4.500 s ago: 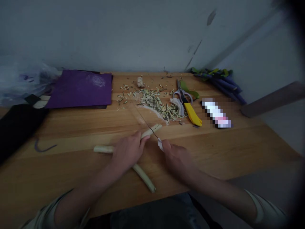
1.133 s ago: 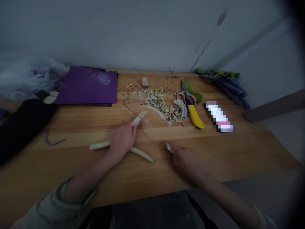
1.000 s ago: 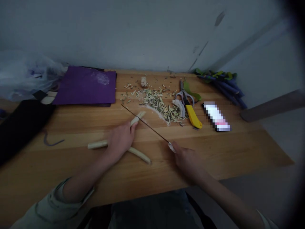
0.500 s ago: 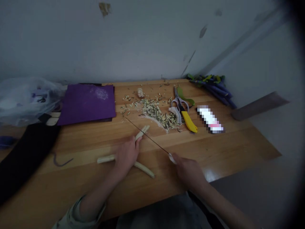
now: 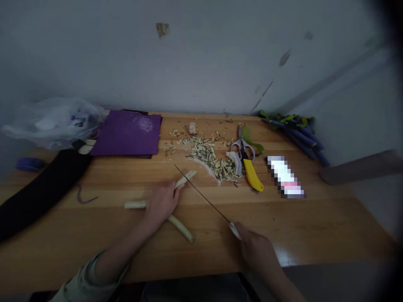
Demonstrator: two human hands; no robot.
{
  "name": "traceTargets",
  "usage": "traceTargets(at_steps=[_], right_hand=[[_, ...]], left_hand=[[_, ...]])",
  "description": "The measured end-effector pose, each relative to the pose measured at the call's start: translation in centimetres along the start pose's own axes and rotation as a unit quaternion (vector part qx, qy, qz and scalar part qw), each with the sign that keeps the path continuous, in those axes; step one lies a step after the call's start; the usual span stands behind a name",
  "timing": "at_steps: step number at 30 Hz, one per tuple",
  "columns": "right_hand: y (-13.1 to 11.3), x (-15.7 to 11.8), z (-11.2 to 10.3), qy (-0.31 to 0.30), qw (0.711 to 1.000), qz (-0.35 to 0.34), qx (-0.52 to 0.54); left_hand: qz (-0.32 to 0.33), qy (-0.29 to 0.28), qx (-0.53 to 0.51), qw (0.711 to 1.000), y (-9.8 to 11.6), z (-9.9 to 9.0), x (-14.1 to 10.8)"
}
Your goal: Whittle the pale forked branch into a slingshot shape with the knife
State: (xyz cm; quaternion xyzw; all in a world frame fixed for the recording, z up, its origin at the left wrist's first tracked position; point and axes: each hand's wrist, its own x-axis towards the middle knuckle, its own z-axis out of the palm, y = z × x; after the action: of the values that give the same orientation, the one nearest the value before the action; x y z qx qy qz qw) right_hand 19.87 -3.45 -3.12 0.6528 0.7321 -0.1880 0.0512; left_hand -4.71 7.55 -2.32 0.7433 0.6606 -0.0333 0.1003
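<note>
A pale, peeled stick [image 5: 181, 228] lies under my left hand [image 5: 161, 203], whose fingers close over it and press it to the table. Pale ends show at the left, at the lower right and beyond my fingers; whether this is one forked branch or crossed sticks cannot be told. In my right hand [image 5: 256, 247] is a thin dark blade [image 5: 208, 200] with a white grip [image 5: 234, 230], seen almost edge-on. It runs up and left across the far stick end [image 5: 189, 175], just past my left fingers.
Wood shavings [image 5: 217, 161] are heaped behind my hands. Beside them lie scissors [image 5: 243, 144], a yellow-handled tool [image 5: 252, 174] and a phone [image 5: 286, 177]. Purple stems [image 5: 302, 134] rest at the back right. A purple sheet [image 5: 129, 134], plastic bag [image 5: 53, 121] and black strip [image 5: 44, 193] sit left.
The blade has been drawn back toward me and to the right, so less of it extends beyond the stick. My left hand keeps its hold. The whole view has shifted slightly.
</note>
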Motion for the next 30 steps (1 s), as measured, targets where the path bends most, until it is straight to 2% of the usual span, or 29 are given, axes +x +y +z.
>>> traceTargets(at_steps=[2,6,8,10,14,16,21,23,25,27,30], right_hand=[[-0.5,0.4,0.1,-0.004,1.0,-0.006,0.016],[-5.3,4.8,-1.1,0.004,1.0,-0.004,0.018],[-6.4,5.6,-1.4,0.012,1.0,0.008,0.021],[-5.6,4.2,-0.6,0.011,0.999,0.023,0.024],[-1.8,-1.4,2.0,0.023,0.998,0.055,0.026],[-1.5,-1.9,2.2,0.035,0.997,0.059,0.026],[-6.0,4.8,-1.1,0.04,0.999,0.028,0.007],[-6.7,5.7,-1.5,0.04,0.999,0.027,0.006],[-5.6,4.0,-0.6,0.035,0.998,0.044,0.007],[-3.4,0.6,1.0,0.038,0.996,0.076,0.012],[-1.1,-3.0,2.5,0.055,0.995,0.073,0.031]], left_hand=[[0.004,-0.003,0.001,1.0,0.1,0.0,-0.2],[0.027,-0.011,0.007,1.0,0.3,0.1,-0.4],[0.032,-0.012,0.009,0.999,0.3,0.1,-0.4],[0.034,-0.012,0.009,0.999,0.2,0.2,-0.2],[0.041,-0.014,0.0,0.999,0.0,0.5,-0.1],[0.047,-0.016,-0.004,0.999,0.1,0.6,-0.2],[0.051,-0.016,-0.011,0.998,0.3,0.5,-0.2],[0.043,-0.016,-0.013,0.999,0.4,0.5,-0.1],[0.037,-0.019,-0.017,0.999,0.3,0.5,0.0],[0.035,-0.023,-0.02,0.999,0.2,0.5,0.1],[0.041,-0.025,-0.023,0.999,0.1,0.4,0.1]])
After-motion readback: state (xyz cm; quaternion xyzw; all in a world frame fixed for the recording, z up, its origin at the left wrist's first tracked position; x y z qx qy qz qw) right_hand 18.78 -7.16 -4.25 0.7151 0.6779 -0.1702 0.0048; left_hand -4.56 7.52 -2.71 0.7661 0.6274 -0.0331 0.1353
